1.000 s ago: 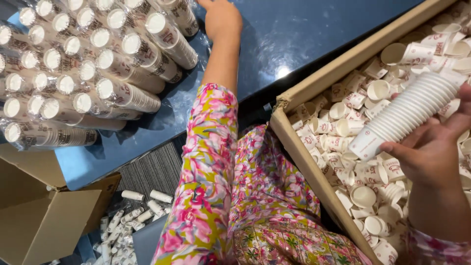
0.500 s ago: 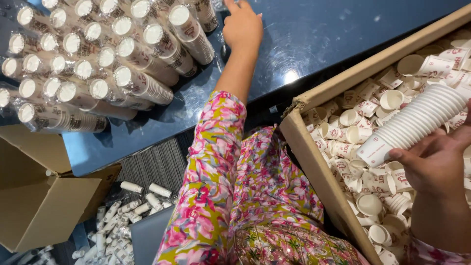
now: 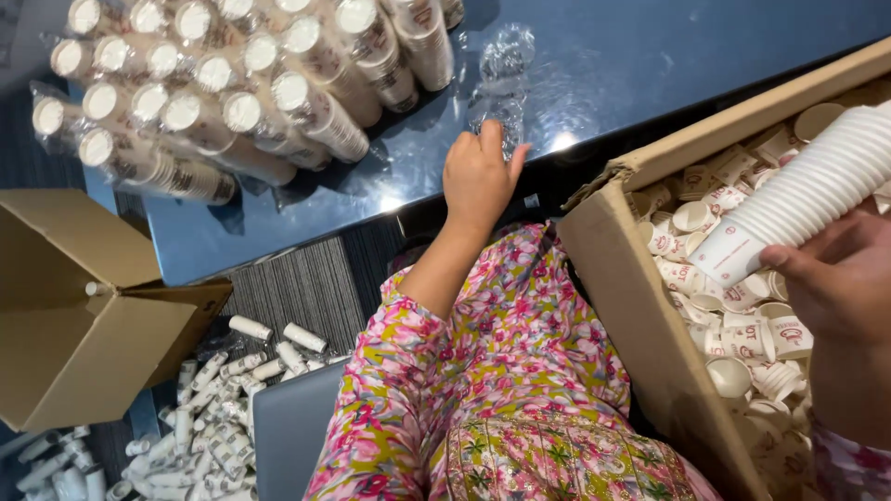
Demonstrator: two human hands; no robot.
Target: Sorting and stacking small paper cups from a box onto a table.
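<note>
My right hand grips a long nested stack of white paper cups, held slanted over a cardboard box full of loose small printed paper cups. My left hand, on a floral-sleeved arm, reaches forward to the dark blue table. Its fingers pinch a clear plastic sleeve lying crumpled on the tabletop.
Several plastic-wrapped cup stacks lie piled on the table at the left. An open cardboard box stands on the floor at the lower left, with small white rolled pieces scattered beside it on striped carpet.
My left hand has drawn back across the table toward me and taken hold of the clear plastic sleeve. The right hand keeps its cup stack over the box.
</note>
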